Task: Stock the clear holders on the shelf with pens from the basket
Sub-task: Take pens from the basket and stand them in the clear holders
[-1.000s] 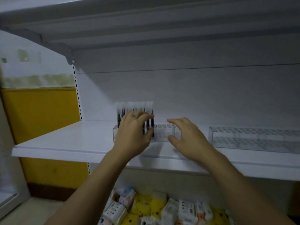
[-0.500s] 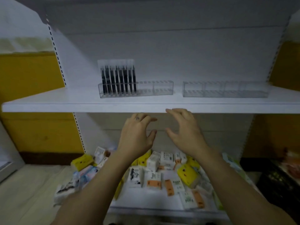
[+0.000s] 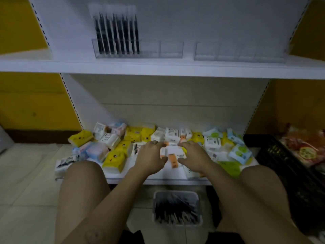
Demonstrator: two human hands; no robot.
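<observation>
A: hands?
B: left hand point(image 3: 151, 155) and right hand point(image 3: 192, 155) mid-frame, fingers loosely curled, slightly apart, gripping nothing.
A: stock?
B: pens point(image 3: 175, 210) in basket point(image 3: 175, 192), bottom centre. more upright in left holder point(image 3: 168, 50), top of frame; right holder point(image 3: 237, 51) beside it.

Print on tissue packs point(image 3: 173, 136) blurred; no text legible.

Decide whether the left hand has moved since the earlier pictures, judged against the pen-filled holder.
Yes. The left hand left the pen-filled holder and dropped below the shelf, towards the packets lower down.
</observation>
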